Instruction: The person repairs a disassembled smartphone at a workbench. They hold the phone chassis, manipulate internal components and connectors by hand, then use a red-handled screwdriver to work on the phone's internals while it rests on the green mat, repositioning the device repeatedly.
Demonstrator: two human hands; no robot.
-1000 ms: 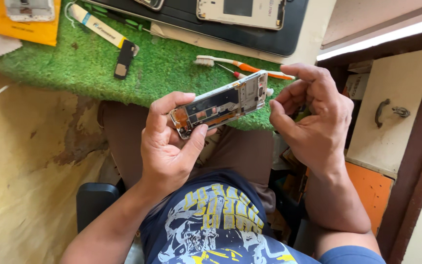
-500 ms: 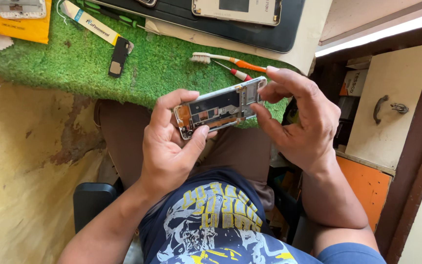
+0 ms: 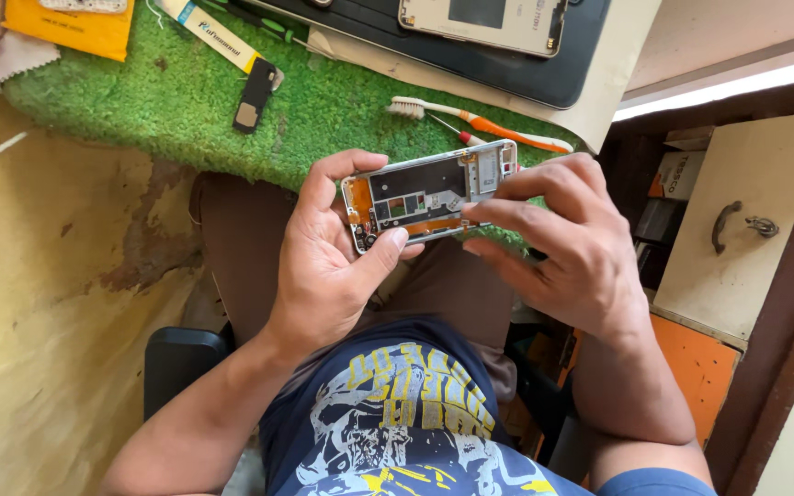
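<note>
An opened phone (image 3: 429,193) with its back off shows a black battery area, orange flex strips and small parts inside a pale frame. My left hand (image 3: 333,262) grips its left end, thumb on the lower edge and fingers curled over the top. My right hand (image 3: 562,248) is at the phone's right part, with fingertips pinching at a spot on its inner face near the lower middle. Both hands hold it over my lap, just in front of a green turf mat (image 3: 130,101).
On the mat lie a toothbrush with an orange handle (image 3: 480,119), a small black part (image 3: 252,96) and a tube (image 3: 204,32). Behind are a dark tray (image 3: 544,78) with another phone body (image 3: 484,23), a yellow packet (image 3: 71,28), and a cabinet door (image 3: 737,230) at right.
The phone has turned flatter and shifted a little left. My right hand came from beside the phone's right end onto its inner face, fingertips now pressed there.
</note>
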